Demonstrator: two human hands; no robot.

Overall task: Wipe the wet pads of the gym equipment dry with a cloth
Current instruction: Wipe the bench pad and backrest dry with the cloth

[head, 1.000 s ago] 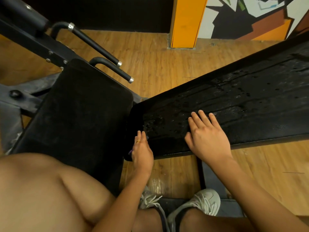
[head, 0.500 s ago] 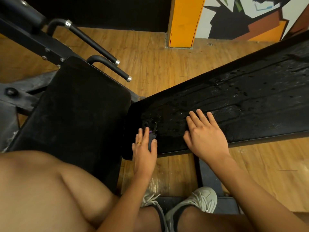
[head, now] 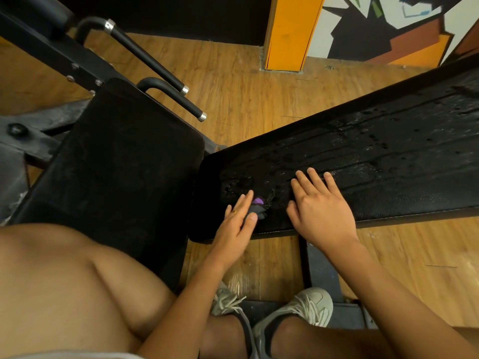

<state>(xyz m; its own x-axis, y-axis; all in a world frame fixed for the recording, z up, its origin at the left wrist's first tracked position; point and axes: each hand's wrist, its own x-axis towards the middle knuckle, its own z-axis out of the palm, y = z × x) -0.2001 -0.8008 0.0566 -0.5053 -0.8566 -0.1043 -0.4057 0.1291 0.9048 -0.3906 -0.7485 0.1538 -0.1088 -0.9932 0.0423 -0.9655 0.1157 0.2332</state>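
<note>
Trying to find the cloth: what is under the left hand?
A crumpled dark grey cloth with a purple patch pokes out from under the fingers of the left hand, on the wet black bench pad. The rest beneath the hand is covered.

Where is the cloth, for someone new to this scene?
Find the long wet pad below the orange pillar. At its near end, the left hand presses on the cloth: a small dark wad with a purple patch, the pad's only colour.
</note>
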